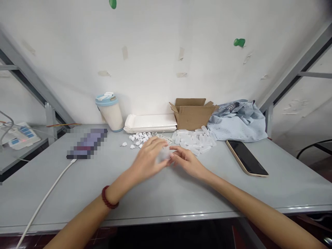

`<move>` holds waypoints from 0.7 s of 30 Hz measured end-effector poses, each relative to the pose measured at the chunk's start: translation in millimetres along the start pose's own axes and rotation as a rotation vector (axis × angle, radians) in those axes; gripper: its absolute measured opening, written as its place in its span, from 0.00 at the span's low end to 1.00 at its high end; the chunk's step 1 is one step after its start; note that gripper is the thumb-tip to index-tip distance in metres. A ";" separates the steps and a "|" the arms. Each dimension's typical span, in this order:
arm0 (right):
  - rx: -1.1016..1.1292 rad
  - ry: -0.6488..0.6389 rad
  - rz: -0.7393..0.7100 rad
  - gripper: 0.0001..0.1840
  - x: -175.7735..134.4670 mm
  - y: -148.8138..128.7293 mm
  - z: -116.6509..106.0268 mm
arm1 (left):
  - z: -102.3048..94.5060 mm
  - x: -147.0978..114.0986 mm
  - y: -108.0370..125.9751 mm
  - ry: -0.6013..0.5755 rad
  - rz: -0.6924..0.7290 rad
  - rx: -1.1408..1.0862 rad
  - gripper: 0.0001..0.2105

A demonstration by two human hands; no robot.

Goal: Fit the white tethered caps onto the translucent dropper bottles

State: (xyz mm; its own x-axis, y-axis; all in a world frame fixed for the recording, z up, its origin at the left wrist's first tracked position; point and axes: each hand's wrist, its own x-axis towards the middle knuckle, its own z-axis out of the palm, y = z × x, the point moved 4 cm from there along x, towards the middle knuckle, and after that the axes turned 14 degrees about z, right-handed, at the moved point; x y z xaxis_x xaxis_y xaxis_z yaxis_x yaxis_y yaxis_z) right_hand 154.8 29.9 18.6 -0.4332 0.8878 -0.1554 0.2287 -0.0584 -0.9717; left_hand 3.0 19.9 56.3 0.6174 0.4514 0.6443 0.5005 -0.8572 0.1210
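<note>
My left hand [148, 156], with a dark red bead bracelet [110, 198] at the wrist, curls its fingers and thumb around a blurred, translucent whitish plastic piece [163, 154]. My right hand [187, 161] meets it from the right, thumb and index fingertips pinched together at the piece's edge. Whatever lies between those right fingertips is too small to make out. Just behind the left hand are several small white caps [140, 137]. Thin white sticks [166, 137] lie beyond the fingertips. Several translucent plastic tubes [193, 140] are heaped behind the right hand.
White padded envelopes [151, 122] are stacked against the wall, between a blue-lidded cup [111, 112] and an open cardboard box [193, 117]. Light blue cloth [238, 122] lies farther right. One phone [246, 158] rests at right; a pixelated device [86, 143] with a white cable [49, 193] lies left.
</note>
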 end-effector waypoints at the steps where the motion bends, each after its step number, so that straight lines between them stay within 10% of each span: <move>1: -0.005 0.012 0.009 0.22 -0.5 -0.1 -0.6 | -7.1 -1.4 -8.0 -0.053 -0.077 -0.040 0.16; 10: -0.068 0.105 0.022 0.19 0.4 0.0 -6.9 | -46.8 -40.8 -57.5 -0.735 -0.539 -0.231 0.23; 21: -0.169 0.108 0.019 0.16 -1.2 0.6 -5.5 | -35.1 -48.0 -61.3 -0.690 -0.516 -0.197 0.20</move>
State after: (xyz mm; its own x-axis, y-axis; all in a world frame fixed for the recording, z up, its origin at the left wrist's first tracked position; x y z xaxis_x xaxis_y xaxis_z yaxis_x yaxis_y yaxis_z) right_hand 160.3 31.4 19.2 -0.3336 0.9315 -0.1449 0.3834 -0.0064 -0.9235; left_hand -78.7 42.1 44.4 0.6039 0.7882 -0.1183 0.7436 -0.5037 0.4398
